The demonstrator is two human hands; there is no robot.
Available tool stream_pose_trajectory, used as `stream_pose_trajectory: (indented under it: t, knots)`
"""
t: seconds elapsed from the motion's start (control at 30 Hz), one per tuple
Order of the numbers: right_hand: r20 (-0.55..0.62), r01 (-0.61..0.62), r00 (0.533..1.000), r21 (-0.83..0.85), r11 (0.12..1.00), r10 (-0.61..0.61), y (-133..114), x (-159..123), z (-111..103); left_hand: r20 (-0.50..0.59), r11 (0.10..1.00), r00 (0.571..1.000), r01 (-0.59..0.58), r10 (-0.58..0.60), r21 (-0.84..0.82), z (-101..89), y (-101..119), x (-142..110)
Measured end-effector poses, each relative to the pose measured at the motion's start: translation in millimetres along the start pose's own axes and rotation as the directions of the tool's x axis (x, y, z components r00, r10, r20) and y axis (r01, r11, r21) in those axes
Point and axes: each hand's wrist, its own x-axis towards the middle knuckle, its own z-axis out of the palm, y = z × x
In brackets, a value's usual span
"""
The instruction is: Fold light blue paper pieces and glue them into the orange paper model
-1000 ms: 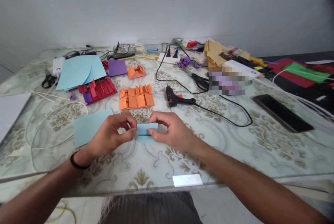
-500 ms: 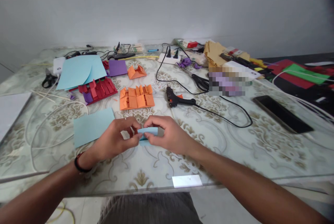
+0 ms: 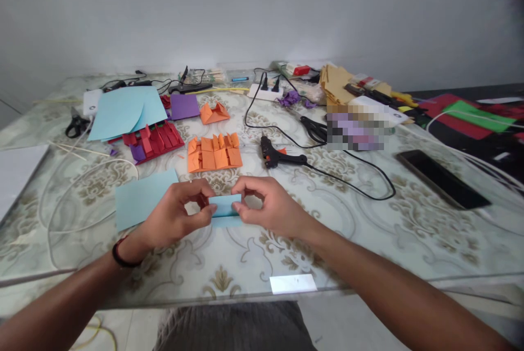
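Observation:
Both hands pinch a small folded light-blue paper piece (image 3: 224, 208) just above the patterned table (image 3: 368, 231). My left hand (image 3: 176, 214) grips its left end with thumb and curled fingers. My right hand (image 3: 270, 206) grips its right end the same way. A flat light-blue sheet (image 3: 141, 198) lies on the table just left of my left hand. Beyond the hands sits a row of folded orange paper pieces (image 3: 213, 153).
A black glue gun (image 3: 280, 155) with its cable lies behind my right hand. Red folded pieces (image 3: 155, 141), blue sheets (image 3: 125, 111), purple paper (image 3: 184, 105), scissors (image 3: 314, 127) and a power strip (image 3: 266, 90) lie further back. A dark phone (image 3: 442, 177) rests at the right.
The hands turned and refolded the blue piece: half a second ago it was squeezed narrow between the fingers, now it shows a flat face again. The hands stayed in place.

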Motion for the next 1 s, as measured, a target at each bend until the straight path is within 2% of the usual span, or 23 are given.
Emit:
stream_pose_trajectory:
  t: [0.13, 0.3, 0.57, 0.7, 0.8, 0.9, 1.0]
  knots:
    - [0.002, 0.018, 1.0, -0.023, 1.0, -0.018, 0, 0, 3, 0.025, 1.0, 0.999, 0.02, -0.021, 0.019, 2.8, 2, 1]
    - [0.011, 0.044, 0.999, -0.048, 0.998, -0.043, 0, -1, 8, 0.051, 0.997, 0.998, -0.03, 0.027, 0.065, 6.1, 3, 0]
    - [-0.016, 0.017, 1.0, 0.004, 1.0, -0.017, -4, 1, -2, 0.0, 0.998, 1.0, -0.027, 0.027, 0.063, -1.5, 0, 1]
    - [0.009, 0.047, 0.999, 0.031, 0.998, -0.047, -2, 1, -2, -0.007, 0.998, 1.0, -0.01, 0.011, 0.061, 0.7, 1, 3]
    - [0.033, 0.058, 0.998, -0.033, 0.998, -0.057, -1, 0, 3, 0.017, 0.999, 1.0, -0.011, 0.01, 0.041, 4.4, 1, 3]
    - [0.006, 0.065, 0.998, -0.123, 0.99, -0.065, 0, 0, 7, 0.02, 0.999, 1.0, -0.012, 0.012, 0.031, 6.2, 0, 1]
    - [-0.003, 0.078, 0.997, -0.139, 0.987, -0.079, 1, -1, 8, 0.005, 1.0, 1.0, -0.008, 0.008, 0.03, 6.5, -2, -1]
